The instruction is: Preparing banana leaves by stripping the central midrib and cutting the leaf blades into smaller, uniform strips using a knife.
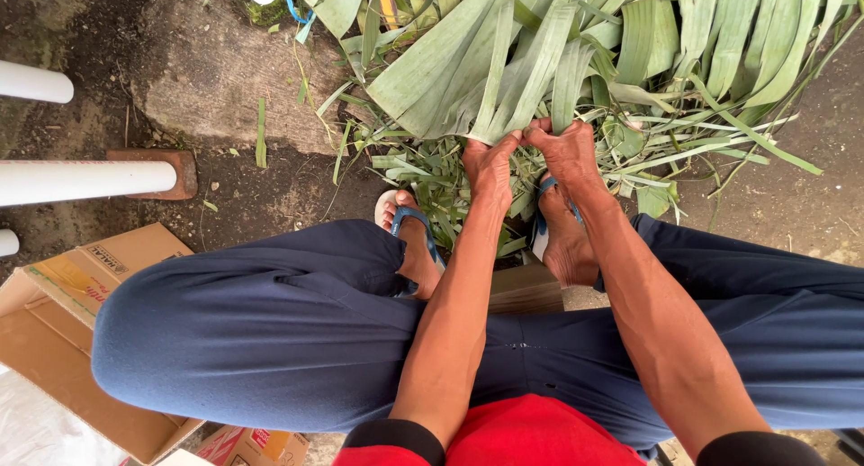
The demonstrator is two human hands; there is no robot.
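L hand (489, 162) & R hand (565, 151) both clenched on long green leaves (504, 65), side by side; leaf pile (720, 52) fans out beyond grip, sandaled feet (567, 236) just below.

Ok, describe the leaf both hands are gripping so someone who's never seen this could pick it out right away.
Start at the big heap of green leaves on the ground ahead of the seated person's knees. Just beyond the sandalled feet, the left hand and right hand meet on one long strap-shaped leaf. Unlike its loose neighbours, it is pinched at its near end.
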